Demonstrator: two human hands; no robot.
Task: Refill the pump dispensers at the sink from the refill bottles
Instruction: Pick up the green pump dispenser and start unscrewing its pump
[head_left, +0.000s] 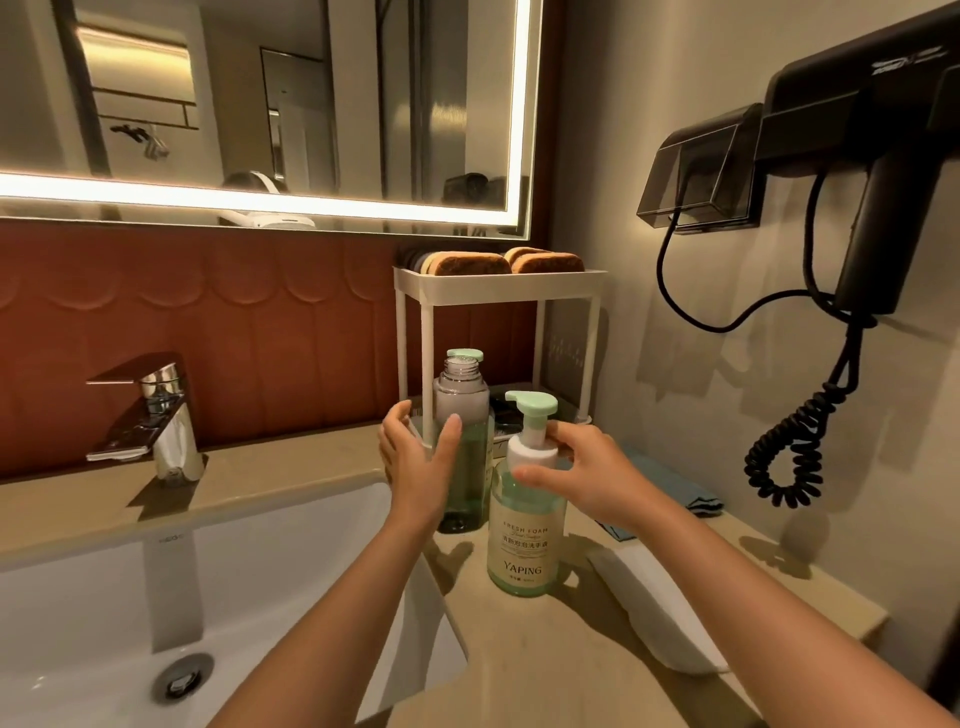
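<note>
Pump dispenser (524, 551) fills right hand (587, 467), uncapped bottle (462, 400) left hand (415, 457): two bottles.

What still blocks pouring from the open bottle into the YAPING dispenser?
The pump head is on the dispenser, closing its neck; the right hand grips its white collar. The open bottle stands upright just beside it, the left hand around it. Nothing else visible lies between them.
</note>
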